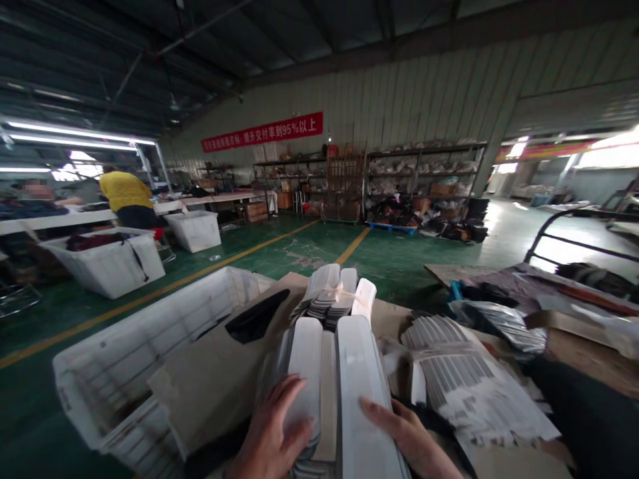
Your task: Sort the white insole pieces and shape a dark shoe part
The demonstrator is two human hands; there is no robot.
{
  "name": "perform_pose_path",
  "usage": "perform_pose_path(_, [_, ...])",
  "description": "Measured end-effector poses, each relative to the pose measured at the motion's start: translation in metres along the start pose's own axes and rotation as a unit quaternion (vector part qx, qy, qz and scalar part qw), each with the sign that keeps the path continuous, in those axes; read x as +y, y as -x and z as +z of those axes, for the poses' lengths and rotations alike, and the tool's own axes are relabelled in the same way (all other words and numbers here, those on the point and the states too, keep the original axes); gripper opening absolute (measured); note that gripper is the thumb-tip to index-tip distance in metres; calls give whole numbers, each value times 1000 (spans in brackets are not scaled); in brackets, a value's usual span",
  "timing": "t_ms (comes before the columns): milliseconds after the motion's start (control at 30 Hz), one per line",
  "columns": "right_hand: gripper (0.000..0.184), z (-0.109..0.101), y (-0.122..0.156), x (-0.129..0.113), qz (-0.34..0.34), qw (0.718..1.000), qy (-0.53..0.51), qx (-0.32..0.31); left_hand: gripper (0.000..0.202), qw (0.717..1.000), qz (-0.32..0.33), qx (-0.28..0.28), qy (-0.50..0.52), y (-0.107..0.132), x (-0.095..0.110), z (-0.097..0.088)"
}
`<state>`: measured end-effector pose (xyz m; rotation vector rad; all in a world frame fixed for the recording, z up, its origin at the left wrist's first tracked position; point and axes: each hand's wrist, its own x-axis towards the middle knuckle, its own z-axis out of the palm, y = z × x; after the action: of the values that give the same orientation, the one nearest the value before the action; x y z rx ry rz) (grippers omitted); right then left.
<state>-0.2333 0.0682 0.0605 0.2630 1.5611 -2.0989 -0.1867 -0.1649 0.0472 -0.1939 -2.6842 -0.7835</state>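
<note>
Two tall stacks of grey-white flat sole-shaped pieces (349, 372) stand side by side right in front of me. My left hand (272, 436) lies on the near end of the left stack, fingers spread over it. My right hand (407, 436) rests against the right stack's near side. Behind them lies another bundle of the same pieces (334, 289), tied with a pale band. A fanned pile of grey-white pieces (459, 379) lies to the right on the cardboard-covered table (214, 372).
A white plastic crate (124, 359) stands at my left. Two more white crates (112, 263) sit on the green floor further left, near a person in a yellow top (124, 193). Shelving (424, 179) lines the back wall. Dark material covers the table at right (589, 406).
</note>
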Motion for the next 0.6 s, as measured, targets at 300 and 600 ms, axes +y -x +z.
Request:
perform_pose_path(300, [66, 23, -59, -2, 6, 999, 42, -18, 50, 994, 68, 51, -61, 4, -33, 23])
perform_pose_path(600, [58, 26, -62, 6, 17, 984, 168, 55, 42, 992, 88, 37, -76, 7, -33, 22])
